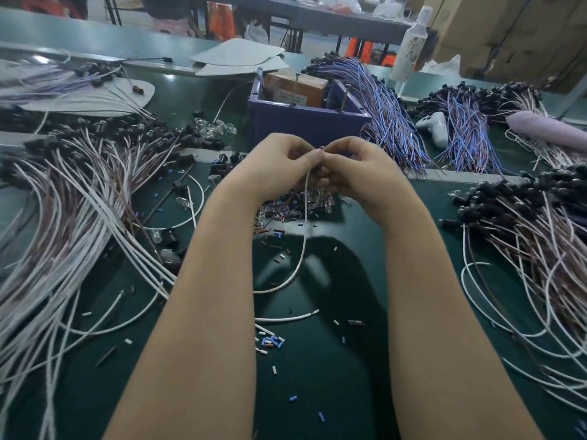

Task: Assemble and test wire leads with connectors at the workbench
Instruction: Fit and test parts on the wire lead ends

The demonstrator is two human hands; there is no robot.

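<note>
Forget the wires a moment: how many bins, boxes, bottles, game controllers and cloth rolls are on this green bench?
Blue plastic bin: 1
Brown cardboard box inside the bin: 1
White plastic bottle: 1
White game controller: 1
Pale pink cloth roll: 1
Total: 5

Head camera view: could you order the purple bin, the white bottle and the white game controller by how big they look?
1. purple bin, clearly the largest.
2. white bottle, though it stands farther back, so its true size is unsure.
3. white game controller, the smallest.
</note>
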